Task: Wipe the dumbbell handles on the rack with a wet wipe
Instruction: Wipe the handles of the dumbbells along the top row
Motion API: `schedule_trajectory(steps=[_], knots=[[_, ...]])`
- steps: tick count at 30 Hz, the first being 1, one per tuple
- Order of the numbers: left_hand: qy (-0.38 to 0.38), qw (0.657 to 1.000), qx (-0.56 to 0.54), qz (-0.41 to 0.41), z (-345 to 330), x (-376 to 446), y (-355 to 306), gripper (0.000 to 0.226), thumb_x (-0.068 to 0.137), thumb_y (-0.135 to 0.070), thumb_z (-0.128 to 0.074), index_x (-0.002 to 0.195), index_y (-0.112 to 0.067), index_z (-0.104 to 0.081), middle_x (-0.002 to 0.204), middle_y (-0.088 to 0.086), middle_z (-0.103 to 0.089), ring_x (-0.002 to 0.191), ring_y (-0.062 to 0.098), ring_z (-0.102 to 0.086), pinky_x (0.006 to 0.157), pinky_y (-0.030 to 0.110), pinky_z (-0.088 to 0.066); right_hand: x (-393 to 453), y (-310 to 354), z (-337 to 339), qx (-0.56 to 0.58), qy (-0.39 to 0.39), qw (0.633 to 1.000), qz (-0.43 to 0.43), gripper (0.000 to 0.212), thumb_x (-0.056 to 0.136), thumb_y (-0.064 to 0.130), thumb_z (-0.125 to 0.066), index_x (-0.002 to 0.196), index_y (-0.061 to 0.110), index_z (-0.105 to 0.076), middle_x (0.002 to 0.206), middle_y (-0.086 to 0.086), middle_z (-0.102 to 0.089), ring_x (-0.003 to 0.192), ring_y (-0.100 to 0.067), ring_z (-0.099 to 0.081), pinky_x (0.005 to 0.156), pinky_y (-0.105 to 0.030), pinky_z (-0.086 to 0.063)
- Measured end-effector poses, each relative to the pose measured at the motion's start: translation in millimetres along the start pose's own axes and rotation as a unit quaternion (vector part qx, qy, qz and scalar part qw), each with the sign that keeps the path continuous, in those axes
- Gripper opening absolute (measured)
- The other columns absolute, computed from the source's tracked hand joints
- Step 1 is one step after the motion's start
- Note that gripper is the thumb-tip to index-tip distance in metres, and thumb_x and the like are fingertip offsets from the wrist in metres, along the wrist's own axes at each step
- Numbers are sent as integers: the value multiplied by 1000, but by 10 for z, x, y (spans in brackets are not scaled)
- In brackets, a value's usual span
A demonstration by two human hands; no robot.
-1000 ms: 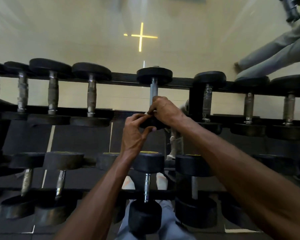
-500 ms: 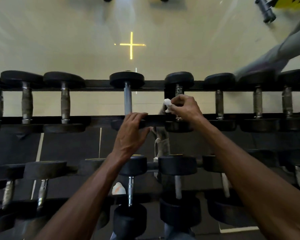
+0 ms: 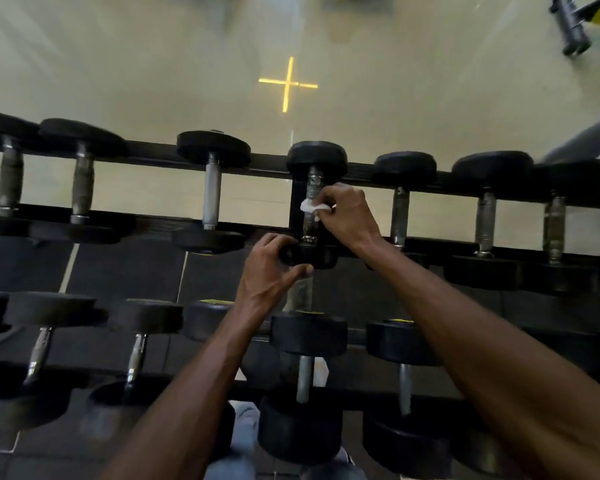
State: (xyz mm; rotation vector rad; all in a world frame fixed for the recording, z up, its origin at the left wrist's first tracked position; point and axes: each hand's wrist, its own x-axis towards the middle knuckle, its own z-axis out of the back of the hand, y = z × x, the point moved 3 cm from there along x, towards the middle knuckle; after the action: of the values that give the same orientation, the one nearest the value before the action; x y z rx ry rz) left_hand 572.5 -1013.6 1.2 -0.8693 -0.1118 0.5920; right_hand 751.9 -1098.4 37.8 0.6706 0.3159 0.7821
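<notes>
A black dumbbell rack (image 3: 153, 152) carries two rows of black dumbbells with metal handles. My right hand (image 3: 349, 213) pinches a small white wet wipe (image 3: 309, 206) against the handle of an upper-row dumbbell (image 3: 315, 159) near the middle. My left hand (image 3: 269, 268) grips that dumbbell's near black head (image 3: 321, 256) from the left. The dumbbell to its left (image 3: 212, 188) has a smooth bare handle.
Several more dumbbells fill the upper row on both sides and the lower row (image 3: 309, 332) beneath my arms. Behind the rack lies a pale floor with a yellow cross (image 3: 287, 84). A person's grey-clad leg (image 3: 582, 140) shows at the right edge.
My right hand has brought the wipe from the smooth-handled dumbbell to the one on its right. My left hand has shifted onto that dumbbell's near head.
</notes>
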Motion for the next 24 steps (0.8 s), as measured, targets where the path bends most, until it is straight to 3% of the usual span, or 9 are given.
schedule_trajectory(steps=[2,5,10,15,18,21,24], knots=[[-15,1000,2,3,-28,2,-26,49,73,-48,-85,111,-22,-69,108,-8,-60,99,12,-60,88,36,-56,-2,11,-96,-28,43,998,48,12,93,13,-69,101,9,-77,108,-2,-63,92,-13,-61,77,-12,-47],[-27,999,18,-5,-55,27,-65,45,73,-43,-87,106,-19,-68,107,-4,-61,98,16,-59,86,31,-53,-72,-23,-206,-66,134,984,96,21,99,22,-62,104,7,-76,113,-5,-57,98,-15,-58,86,-27,-51],[-45,999,28,1,-116,36,-50,41,73,-38,-88,99,-21,-62,99,-5,-61,92,16,-57,80,34,-53,-113,-89,-227,-123,227,957,135,16,96,20,-65,106,12,-74,113,0,-58,96,-16,-59,85,-33,-54],[-64,998,6,11,-161,3,-9,42,72,-39,-87,101,-19,-64,101,-2,-62,93,18,-58,80,37,-54,-95,-59,-232,-143,230,946,181,20,95,14,-63,110,10,-75,109,-3,-62,92,-15,-60,78,-22,-43],[-68,998,-3,16,-172,-14,6,51,70,-54,-77,105,-18,-66,105,0,-63,97,19,-59,82,37,-54,-46,-30,-299,-170,246,931,208,19,97,23,-62,108,12,-74,102,0,-61,87,-15,-61,74,-21,-40],[-68,998,-3,11,-174,-19,24,56,71,-62,-69,105,-18,-66,105,0,-62,97,19,-59,81,36,-54,16,12,-298,-188,276,916,223,18,99,25,-61,102,10,-72,98,6,-54,82,-9,-56,70,-14,-35],[-75,997,-5,4,-174,-15,26,51,71,-57,-74,101,-18,-66,101,-2,-61,93,18,-58,78,36,-53,86,74,-297,-210,279,907,234,13,99,21,-59,90,15,-66,95,5,-50,77,-9,-51,59,-12,-27]])
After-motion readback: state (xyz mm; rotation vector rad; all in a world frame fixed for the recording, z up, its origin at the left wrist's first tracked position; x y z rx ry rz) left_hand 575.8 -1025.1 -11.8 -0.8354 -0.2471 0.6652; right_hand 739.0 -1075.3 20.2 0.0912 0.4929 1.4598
